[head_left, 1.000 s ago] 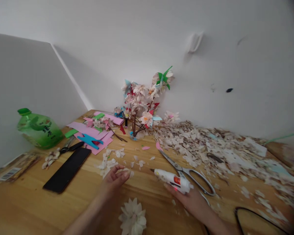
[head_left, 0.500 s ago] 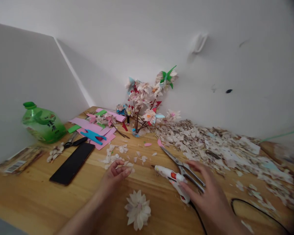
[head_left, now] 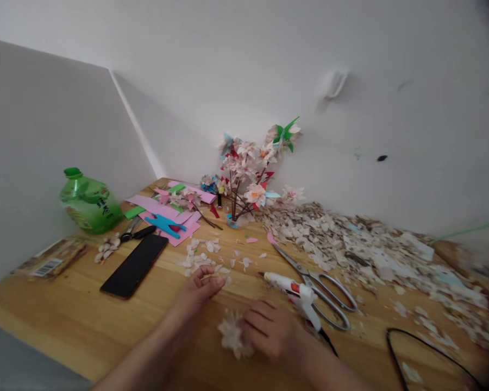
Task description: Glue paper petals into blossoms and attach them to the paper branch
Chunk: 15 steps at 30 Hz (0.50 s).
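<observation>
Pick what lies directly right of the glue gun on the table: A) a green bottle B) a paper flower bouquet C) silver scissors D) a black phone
C: the silver scissors lie against the glue gun on its right side; the other three things sit further left.

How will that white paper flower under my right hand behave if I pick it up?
The paper flower looks made of thin layered petals, so it is probably very light and easily crushed. Your right hand already rests on it; a gentle pinch seems safest. Loose petals nearby suggest pieces may shed.
</observation>
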### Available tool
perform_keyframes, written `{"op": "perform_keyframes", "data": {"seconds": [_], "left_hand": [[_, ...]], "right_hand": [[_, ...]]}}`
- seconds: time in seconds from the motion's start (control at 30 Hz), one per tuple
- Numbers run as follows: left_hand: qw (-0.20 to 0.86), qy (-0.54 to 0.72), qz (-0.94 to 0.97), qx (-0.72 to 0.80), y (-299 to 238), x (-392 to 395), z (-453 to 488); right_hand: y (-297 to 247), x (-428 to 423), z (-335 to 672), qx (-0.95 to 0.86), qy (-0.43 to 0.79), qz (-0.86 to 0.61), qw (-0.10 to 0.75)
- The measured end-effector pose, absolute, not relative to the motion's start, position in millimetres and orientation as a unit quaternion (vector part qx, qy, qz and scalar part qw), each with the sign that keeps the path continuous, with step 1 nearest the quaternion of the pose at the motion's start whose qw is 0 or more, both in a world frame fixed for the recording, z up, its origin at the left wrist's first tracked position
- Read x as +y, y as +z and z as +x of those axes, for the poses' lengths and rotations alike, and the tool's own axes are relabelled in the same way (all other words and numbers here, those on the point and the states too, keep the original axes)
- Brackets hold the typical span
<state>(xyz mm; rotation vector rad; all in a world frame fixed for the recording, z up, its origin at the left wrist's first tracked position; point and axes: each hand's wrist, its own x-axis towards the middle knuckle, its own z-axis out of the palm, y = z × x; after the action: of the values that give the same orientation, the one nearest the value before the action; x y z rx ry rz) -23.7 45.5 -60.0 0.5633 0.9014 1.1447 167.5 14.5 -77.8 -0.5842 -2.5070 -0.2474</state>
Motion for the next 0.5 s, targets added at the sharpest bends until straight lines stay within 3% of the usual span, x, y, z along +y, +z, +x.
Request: {"op": "perform_keyframes", "data": {"seconds": [0.1, 0.23, 0.37, 0.5], "left_hand": [[0.724, 0.509, 0.227, 0.406, -57, 45, -24], [0.759, 0.490, 0.180, 0.388, -49, 42, -17], [0.790, 0.464, 0.130, 0.380, -34, 36, -6], [0.811, 0.454, 0.094, 0.358, -23, 30, 1]], "right_hand": [[-64, 13, 175, -0.842, 0.068, -0.348, 0.407], [-48, 11, 166, -0.470, 0.402, -0.495, 0.610], [-39, 12, 149, -0.218, 0.609, -0.426, 0.633], [-37, 13, 141, -0.138, 0.664, -0.386, 0.625]]}}
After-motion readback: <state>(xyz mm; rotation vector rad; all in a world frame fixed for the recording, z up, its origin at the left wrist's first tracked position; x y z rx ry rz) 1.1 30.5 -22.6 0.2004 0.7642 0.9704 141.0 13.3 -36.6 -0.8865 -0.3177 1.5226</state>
